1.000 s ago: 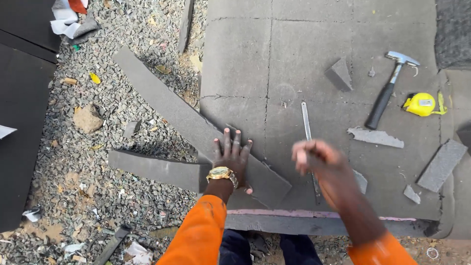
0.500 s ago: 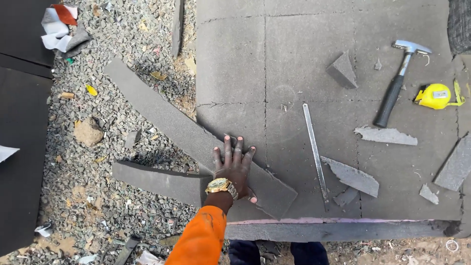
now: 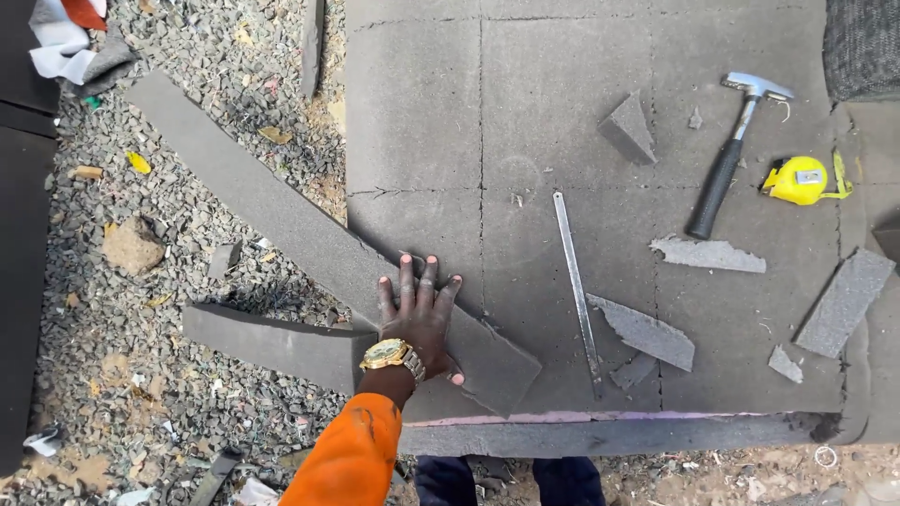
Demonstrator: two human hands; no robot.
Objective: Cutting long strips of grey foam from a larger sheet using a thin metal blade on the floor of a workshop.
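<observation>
My left hand (image 3: 419, 312) lies flat, fingers spread, on a long grey foam strip (image 3: 281, 220) that runs diagonally from the gravel onto a big grey foam sheet (image 3: 562, 94). A gold watch sits on that wrist above an orange sleeve. A second foam strip (image 3: 272, 342) juts out left from under the hand. A thin metal blade (image 3: 575, 286) rests on the sheet to the right of the hand. My right hand is out of view.
A hammer (image 3: 727, 164) and a yellow tape measure (image 3: 798, 179) lie at the sheet's upper right. Foam offcuts (image 3: 645, 331) are scattered across the sheet. Gravel (image 3: 141, 281) with a stone and litter lies to the left, dark boards (image 3: 19, 234) beyond it.
My right hand, blurred over the blade a second ago, has left the view, and the blade lies uncovered. The left hand has stayed pressed on the strip; the view shifted slightly.
</observation>
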